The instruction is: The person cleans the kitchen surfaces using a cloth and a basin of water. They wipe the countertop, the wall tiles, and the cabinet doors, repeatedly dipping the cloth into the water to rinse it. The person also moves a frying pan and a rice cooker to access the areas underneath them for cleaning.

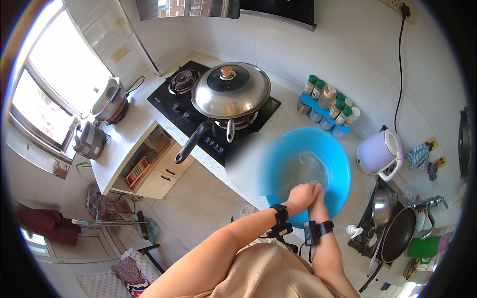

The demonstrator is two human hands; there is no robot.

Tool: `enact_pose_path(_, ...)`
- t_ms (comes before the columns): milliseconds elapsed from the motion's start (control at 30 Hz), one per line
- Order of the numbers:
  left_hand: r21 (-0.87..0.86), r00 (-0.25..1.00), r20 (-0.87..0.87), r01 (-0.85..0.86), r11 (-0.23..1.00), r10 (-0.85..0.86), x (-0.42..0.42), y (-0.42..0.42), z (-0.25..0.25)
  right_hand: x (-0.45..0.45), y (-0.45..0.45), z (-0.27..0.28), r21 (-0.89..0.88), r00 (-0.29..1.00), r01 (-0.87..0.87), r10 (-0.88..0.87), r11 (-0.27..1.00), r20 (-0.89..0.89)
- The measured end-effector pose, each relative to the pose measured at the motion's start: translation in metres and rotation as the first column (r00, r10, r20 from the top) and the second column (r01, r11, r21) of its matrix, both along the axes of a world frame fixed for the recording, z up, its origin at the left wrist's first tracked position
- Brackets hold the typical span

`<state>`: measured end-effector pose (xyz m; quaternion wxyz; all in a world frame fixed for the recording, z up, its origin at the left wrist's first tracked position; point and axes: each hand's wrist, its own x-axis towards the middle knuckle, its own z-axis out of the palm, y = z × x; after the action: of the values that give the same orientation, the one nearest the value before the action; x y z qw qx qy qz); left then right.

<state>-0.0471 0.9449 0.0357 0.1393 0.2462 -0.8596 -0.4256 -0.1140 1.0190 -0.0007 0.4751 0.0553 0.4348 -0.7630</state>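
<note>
A large blue plastic basin (pixel 337 160) stands on the counter before me, with cloudy water (pixel 307 171) in it. Both my hands are together over its near part. My left hand (pixel 302 195) is closed in a fist against my right hand (pixel 317 197). Something pale and small shows at the fingers, but I cannot tell what it is or which hand grips it. A pale translucent patch (pixel 302 158) lies in the water. Black straps with small devices sit on both wrists. A blurred area covers the basin's left side.
Left of the basin, a lidded wok (pixel 231 91) sits on the gas hob (pixel 158 98), its handle over the counter edge. Behind stands a blue spice rack (pixel 322 111). To the right are a lilac kettle (pixel 376 152), a frying pan (pixel 398 234) and a tap (pixel 428 205).
</note>
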Motion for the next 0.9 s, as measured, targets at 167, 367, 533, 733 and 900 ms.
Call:
enact_pose_path(167, -0.152, 0.976, 0.204, -0.043, 0.987, 0.074, -0.004, -0.042, -0.02, 0.002, -0.028, 0.021, 0.531, 0.991, 0.122, -0.076, 0.839, -0.107)
enact_pose_path(367, -0.276, 0.929, 0.27, 0.325, 0.904, -0.252, -0.022, -0.06, -0.105, -0.037, -0.001, -0.087, 0.772, 0.77, 0.069, 0.458, 0.631, -0.443)
enact_pose_path(533, -0.3, 0.922, 0.287, 0.344, 0.89, -0.26, -0.031, -0.059, -0.103, -0.023, -0.01, -0.057, 0.647, 0.952, 0.061, 0.151, 0.76, -0.267)
enact_pose_path(733, 0.094, 0.999, -0.015, -0.03, 0.995, 0.031, -0.029, 0.002, -0.023, -0.011, 0.013, -0.011, 0.105, 0.947, -0.145, 0.169, 0.984, -0.273)
enact_pose_path(900, 0.145, 0.999, -0.018, 0.042, 0.988, -0.04, -0.022, -0.001, -0.005, -0.028, 0.022, -0.03, -0.036, 0.991, -0.126, 0.124, 0.991, -0.055)
